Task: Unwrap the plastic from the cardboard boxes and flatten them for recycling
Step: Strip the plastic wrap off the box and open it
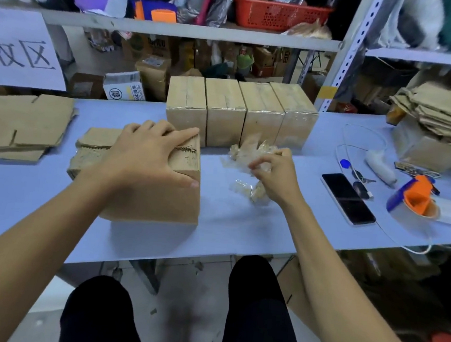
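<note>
The left hand (150, 156) lies spread on the bare brown cardboard box (142, 183) at the near table edge, steadying it. Behind stand four plastic-wrapped cardboard boxes (239, 112). The right hand (275, 177) pinches the crumpled clear plastic wrap (247, 153) beside the box, likely setting it aside.

Your left hand (149, 159) rests palm-down on the top of the near cardboard box (160, 192), fingers spread across its flaps. Your right hand (275, 177) pinches the crumpled plastic wrap (247, 156), which lies on the table (241, 226) just beside that box. Four wrapped boxes (240, 110) stand in a touching row behind. Flattened cardboard (20, 122) lies at far left. A phone (347, 198) and a tape dispenser (416, 200) lie to the right.
</note>
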